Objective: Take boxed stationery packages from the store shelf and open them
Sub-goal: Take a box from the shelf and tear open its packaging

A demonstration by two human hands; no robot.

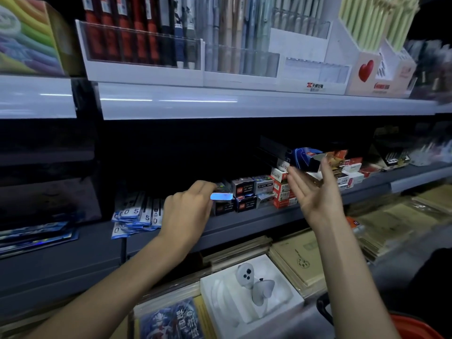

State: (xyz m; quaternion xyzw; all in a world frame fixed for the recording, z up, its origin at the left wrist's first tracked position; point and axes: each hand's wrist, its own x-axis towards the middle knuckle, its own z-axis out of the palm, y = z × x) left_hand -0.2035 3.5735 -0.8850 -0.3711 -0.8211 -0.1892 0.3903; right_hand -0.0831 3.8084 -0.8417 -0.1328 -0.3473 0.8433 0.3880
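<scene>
As the left hand (188, 206) grips a small box (223, 192) at the shelf (244, 223) edge, slide it straight out; right hand (315, 194) spread, empty.

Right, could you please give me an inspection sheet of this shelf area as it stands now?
Surface: grey shelf, dimly lit.
Job's things: dark boxes stacked in a row; red-white boxes to their right; opened blue box by the right fingertips.
Clutter: blue packets left of the boxes.
Hands: left hand grips the end box at its bright flap; right hand open, palm facing left, contact with the blue box unclear.
Cables: nothing seen.
Surroundings: pens on the shelf above; notebooks and a white tray below.
</scene>
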